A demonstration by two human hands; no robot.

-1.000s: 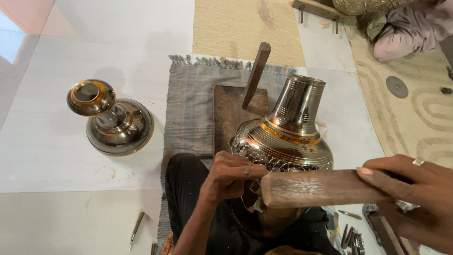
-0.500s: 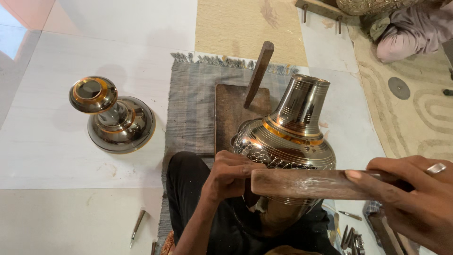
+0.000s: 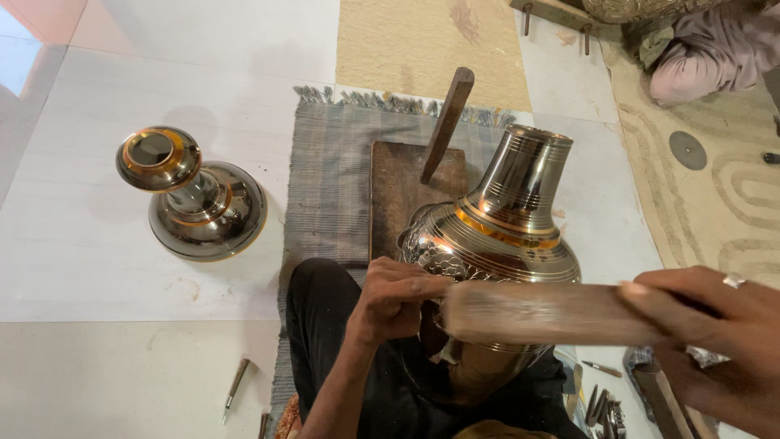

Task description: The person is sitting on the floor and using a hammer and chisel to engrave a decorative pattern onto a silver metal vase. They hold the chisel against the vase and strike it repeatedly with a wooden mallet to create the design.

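Vase (image 3: 496, 244) leans toward the upper right; left hand (image 3: 394, 297) pinches a small tool against its belly, right hand (image 3: 715, 341) grips a wooden stick (image 3: 544, 313) lying crosswise.

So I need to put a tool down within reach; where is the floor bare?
Bare white tile lies left of the grey fringed mat, around the small brass-banded metal vase. Crowded: lap, with the large engraved metal vase, and chisels lower right.
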